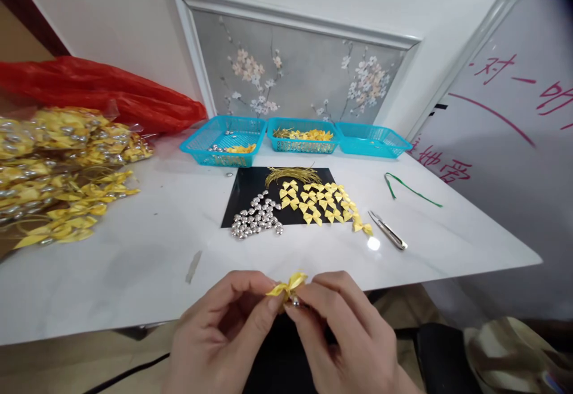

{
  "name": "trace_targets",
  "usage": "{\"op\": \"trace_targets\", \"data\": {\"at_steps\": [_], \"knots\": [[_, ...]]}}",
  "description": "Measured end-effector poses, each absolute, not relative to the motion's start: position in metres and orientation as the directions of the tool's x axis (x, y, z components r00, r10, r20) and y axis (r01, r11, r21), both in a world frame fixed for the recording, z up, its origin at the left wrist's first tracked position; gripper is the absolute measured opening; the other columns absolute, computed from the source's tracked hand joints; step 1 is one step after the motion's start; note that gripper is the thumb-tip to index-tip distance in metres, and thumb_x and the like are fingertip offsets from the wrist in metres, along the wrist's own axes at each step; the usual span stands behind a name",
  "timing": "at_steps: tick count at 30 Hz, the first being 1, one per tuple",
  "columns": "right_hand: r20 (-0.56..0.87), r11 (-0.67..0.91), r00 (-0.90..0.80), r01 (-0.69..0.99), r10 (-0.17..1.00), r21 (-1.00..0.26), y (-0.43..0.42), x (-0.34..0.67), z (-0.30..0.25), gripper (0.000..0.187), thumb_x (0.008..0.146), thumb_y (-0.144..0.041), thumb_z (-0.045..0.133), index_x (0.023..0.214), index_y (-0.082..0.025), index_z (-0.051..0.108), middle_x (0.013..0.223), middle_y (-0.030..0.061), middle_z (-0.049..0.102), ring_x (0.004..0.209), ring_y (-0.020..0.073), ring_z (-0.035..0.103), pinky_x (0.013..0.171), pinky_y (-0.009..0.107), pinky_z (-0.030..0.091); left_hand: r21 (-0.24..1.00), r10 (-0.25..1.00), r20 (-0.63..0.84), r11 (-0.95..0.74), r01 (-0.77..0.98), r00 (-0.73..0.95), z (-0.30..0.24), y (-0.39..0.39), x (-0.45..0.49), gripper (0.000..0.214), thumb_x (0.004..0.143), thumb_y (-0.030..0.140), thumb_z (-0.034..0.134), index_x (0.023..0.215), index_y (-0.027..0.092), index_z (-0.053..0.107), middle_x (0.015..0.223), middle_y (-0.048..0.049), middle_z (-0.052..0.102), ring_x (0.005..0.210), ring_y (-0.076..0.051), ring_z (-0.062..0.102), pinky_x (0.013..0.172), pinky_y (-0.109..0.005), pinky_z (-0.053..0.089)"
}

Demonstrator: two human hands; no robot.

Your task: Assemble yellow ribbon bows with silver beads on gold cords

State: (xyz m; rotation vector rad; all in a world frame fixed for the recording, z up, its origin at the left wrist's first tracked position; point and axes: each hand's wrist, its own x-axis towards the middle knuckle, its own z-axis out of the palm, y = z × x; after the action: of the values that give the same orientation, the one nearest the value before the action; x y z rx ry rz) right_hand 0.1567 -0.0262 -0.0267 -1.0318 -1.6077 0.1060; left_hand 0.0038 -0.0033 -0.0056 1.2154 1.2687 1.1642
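Note:
Just off the table's front edge, my two hands meet around a yellow ribbon bow [290,285]. My left hand [228,328] pinches the bow's left side between thumb and forefinger. On the other side, my right hand [344,328] has thumb and fingertips closed on a silver bell [295,301] right under the bow; whether it also grips the ribbon is hidden by the fingers. Beyond the hands, a black mat [237,194] carries loose silver bells [257,218], several yellow bows [313,200] and a bundle of gold twist ties [293,175].
Three blue baskets [224,158] line the back; bows and bells lie in some. Thread snips [387,230] and a green cord [414,190] lie on the right of the white table [134,274]. Bagged finished yellow pieces [71,149] and a red bag [98,89] fill the left.

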Motion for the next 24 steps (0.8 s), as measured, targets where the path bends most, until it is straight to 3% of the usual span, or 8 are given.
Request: {"op": "trace_targets", "data": {"at_steps": [5,7,10,13,15,18,21,24], "knots": [[0.837,0.678,-0.145,0.665,0.528,-0.313,-0.030,0.162,-0.025,0.030,0.091,-0.001,0.063,0.114,-0.019,0.071,0.083,0.0055,0.078,0.061,0.0173,0.071,0.058,0.028,0.062,0.953,0.976,-0.198,0.213,-0.215,0.089,-0.001,-0.001,0.005,0.021,0.072,0.039,0.091,0.073,0.025,0.075,0.071,0.0040,0.071,0.068,-0.013,0.063,0.064,-0.016,0.053],[0.816,0.710,-0.151,0.596,0.558,-0.376,-0.032,0.165,-0.023,0.030,0.092,-0.003,0.064,0.112,-0.023,0.073,0.081,0.0040,0.078,0.058,0.0175,0.069,0.053,0.029,0.060,0.906,0.957,-0.271,0.291,-0.306,0.109,0.003,-0.001,0.008,0.024,0.068,0.036,0.093,0.072,0.023,0.074,0.069,0.0037,0.071,0.067,-0.012,0.061,0.061,-0.016,0.052],[0.755,0.650,0.034,0.483,0.655,-0.586,-0.032,0.171,-0.020,0.032,0.089,-0.006,0.068,0.110,-0.029,0.075,0.088,0.0044,0.075,0.069,0.0192,0.071,0.060,0.030,0.062,0.897,0.953,-0.273,0.302,-0.323,0.134,0.007,-0.002,0.010,0.025,0.067,0.037,0.094,0.073,0.022,0.076,0.073,0.0014,0.072,0.072,-0.015,0.063,0.065,-0.021,0.057],[0.572,0.528,0.123,0.266,0.811,-0.807,-0.024,0.178,-0.017,0.027,0.096,-0.014,0.060,0.115,-0.029,0.073,0.100,0.0055,0.070,0.070,0.0151,0.069,0.062,0.028,0.061,0.920,0.959,-0.260,0.282,-0.274,0.114,0.009,-0.004,0.012,0.025,0.067,0.040,0.094,0.072,0.023,0.077,0.076,0.0007,0.072,0.077,-0.017,0.065,0.072,-0.024,0.059],[0.351,0.352,-0.017,0.051,0.936,-0.935,-0.015,0.180,-0.015,0.021,0.103,-0.026,0.054,0.114,-0.027,0.072,0.104,0.0051,0.068,0.063,0.0110,0.066,0.059,0.024,0.058,0.925,0.960,-0.269,0.280,-0.258,0.077,0.010,-0.005,0.013,0.026,0.064,0.041,0.095,0.077,0.026,0.079,0.075,0.0026,0.072,0.076,-0.016,0.066,0.071,-0.020,0.057],[0.065,0.018,-0.269,-0.174,0.961,-0.985,-0.006,0.182,-0.017,0.032,0.101,-0.050,0.057,0.108,-0.022,0.071,0.095,0.0025,0.066,0.058,0.0083,0.063,0.055,0.021,0.052,0.943,0.970,-0.242,0.243,-0.226,0.034,0.010,-0.008,0.014,0.035,0.063,0.042,0.095,0.094,0.035,0.079,0.067,0.0071,0.071,0.068,-0.013,0.065,0.066,-0.016,0.053],[-0.069,-0.184,-0.419,-0.239,0.905,-0.953,-0.005,0.183,-0.021,0.047,0.096,-0.061,0.061,0.110,-0.018,0.069,0.068,-0.0031,0.061,0.045,0.0057,0.050,0.048,0.018,0.040,0.987,0.991,-0.132,0.130,-0.097,-0.010,0.009,-0.008,0.011,0.020,0.068,0.039,0.091,0.085,0.035,0.082,0.069,0.0054,0.073,0.066,-0.014,0.064,0.063,-0.018,0.052],[-0.092,-0.218,-0.450,-0.237,0.888,-0.947,-0.007,0.186,-0.018,0.042,0.091,-0.058,0.070,0.099,-0.016,0.072,0.052,-0.0090,0.047,0.043,0.0050,0.036,0.045,0.018,0.030,0.999,0.999,-0.034,0.033,0.028,0.025,0.007,-0.007,0.008,0.010,0.073,0.037,0.085,0.067,0.030,0.081,0.071,0.0010,0.074,0.068,-0.017,0.064,0.062,-0.021,0.053]]}}
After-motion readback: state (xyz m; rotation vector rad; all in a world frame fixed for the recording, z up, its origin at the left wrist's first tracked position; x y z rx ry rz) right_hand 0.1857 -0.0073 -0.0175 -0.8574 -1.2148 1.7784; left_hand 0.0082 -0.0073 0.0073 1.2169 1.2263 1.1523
